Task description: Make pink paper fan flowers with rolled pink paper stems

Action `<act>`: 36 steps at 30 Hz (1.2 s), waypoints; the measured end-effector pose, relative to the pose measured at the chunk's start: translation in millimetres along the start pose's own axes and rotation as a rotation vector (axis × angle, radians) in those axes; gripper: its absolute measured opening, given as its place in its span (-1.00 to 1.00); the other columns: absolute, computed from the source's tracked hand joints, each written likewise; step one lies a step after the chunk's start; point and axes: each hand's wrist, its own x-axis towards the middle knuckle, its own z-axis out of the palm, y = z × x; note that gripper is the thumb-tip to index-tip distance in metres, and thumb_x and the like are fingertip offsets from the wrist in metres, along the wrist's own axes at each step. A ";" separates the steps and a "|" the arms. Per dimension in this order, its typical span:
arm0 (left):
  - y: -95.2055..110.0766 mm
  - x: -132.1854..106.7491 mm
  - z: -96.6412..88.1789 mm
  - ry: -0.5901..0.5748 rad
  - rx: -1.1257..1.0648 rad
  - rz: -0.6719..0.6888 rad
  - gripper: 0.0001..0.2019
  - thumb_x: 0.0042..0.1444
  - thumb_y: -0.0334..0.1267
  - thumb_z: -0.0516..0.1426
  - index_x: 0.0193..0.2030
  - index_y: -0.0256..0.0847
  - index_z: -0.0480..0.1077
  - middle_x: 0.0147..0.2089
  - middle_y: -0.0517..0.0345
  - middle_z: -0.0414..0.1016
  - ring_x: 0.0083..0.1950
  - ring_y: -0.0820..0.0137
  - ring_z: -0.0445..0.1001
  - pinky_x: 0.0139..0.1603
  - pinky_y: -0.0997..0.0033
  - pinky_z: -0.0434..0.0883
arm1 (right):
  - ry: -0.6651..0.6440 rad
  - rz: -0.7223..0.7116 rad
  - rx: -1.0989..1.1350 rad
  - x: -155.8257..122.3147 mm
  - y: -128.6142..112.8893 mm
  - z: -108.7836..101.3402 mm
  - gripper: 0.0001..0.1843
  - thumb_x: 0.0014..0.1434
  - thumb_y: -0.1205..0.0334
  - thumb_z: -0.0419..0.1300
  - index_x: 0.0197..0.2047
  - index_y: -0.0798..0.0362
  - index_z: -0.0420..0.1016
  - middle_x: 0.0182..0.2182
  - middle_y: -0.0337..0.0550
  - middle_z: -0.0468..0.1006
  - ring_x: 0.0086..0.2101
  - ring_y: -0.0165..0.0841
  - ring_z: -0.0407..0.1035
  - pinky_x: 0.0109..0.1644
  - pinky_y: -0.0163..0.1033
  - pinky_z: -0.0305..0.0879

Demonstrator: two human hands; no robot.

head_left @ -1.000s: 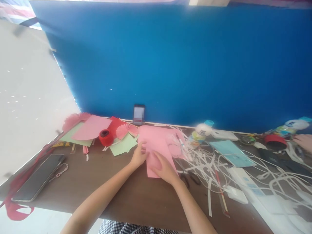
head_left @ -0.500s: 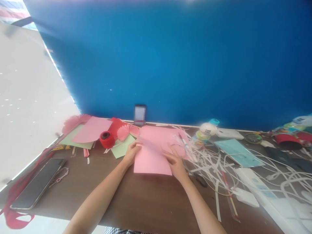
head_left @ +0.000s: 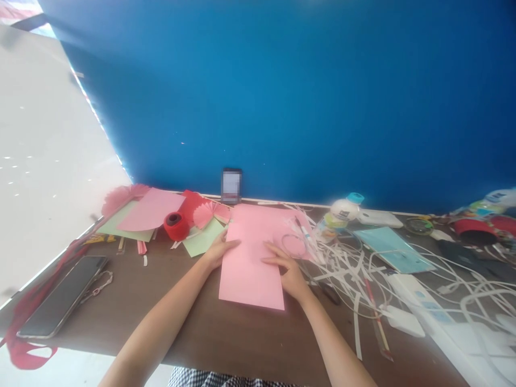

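Observation:
A pink sheet of paper (head_left: 252, 279) lies on the dark brown table in front of me. My left hand (head_left: 217, 251) holds its left edge, thumb on top and the other fingers partly hidden at the side. On the right edge rests my right hand (head_left: 287, 269), its fingers stretched apart over the surface. More pink paper (head_left: 278, 215) lies behind, with a clear ring-shaped item (head_left: 294, 244) and a pen (head_left: 304, 228) on it. Just left of the sheet are green paper (head_left: 205, 239), a red ribbon roll (head_left: 176, 226) and a pink pleated paper fan (head_left: 205, 214).
A large phone (head_left: 64, 298) lies at the left beside a red strap (head_left: 30, 355). A small phone (head_left: 231, 185) leans against the blue partition (head_left: 282, 107). Rightward are a bottle (head_left: 341, 212), paper strips, a blue packet (head_left: 395, 250), tangled white cables and a power strip (head_left: 423, 301).
The pink sheet has slid toward me, its near edge now lower. My left thumb has come further over its left edge, and my right fingers have shifted slightly left.

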 end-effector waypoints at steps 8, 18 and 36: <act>1.3 -2.0 -0.8 -0.050 0.055 0.039 -0.34 -0.25 -0.42 0.27 0.06 -0.18 0.16 -0.10 -0.05 0.43 -0.13 0.21 0.44 -0.08 0.15 0.36 | -0.053 -0.092 -0.170 -5.7 -1.7 -0.1 -0.81 0.00 0.16 0.19 -0.25 -0.20 0.51 0.13 -0.25 0.18 0.17 -0.22 -0.10 0.20 0.05 -0.11; 4.2 -6.3 2.8 -0.113 0.085 0.043 -0.20 -0.24 -0.45 0.26 0.16 -0.06 0.01 -0.01 -0.05 0.37 -0.06 0.16 0.40 -0.07 0.12 0.35 | 0.026 -0.009 0.033 0.0 3.2 -9.4 -0.61 0.10 -0.11 -0.03 -0.32 -0.14 0.55 0.09 -0.22 0.23 0.15 -0.21 -0.06 0.18 -0.05 -0.02; 12.1 -15.5 2.7 -0.298 0.142 -0.061 0.00 -0.32 -0.52 0.26 0.25 -0.03 -0.18 0.12 -0.14 0.24 0.08 0.12 0.29 0.04 0.07 0.26 | 0.028 -0.073 -0.207 -2.2 7.7 -16.3 -0.69 0.10 -0.01 0.02 -0.33 -0.12 0.56 0.08 -0.20 0.24 0.15 -0.16 -0.07 0.18 0.05 -0.09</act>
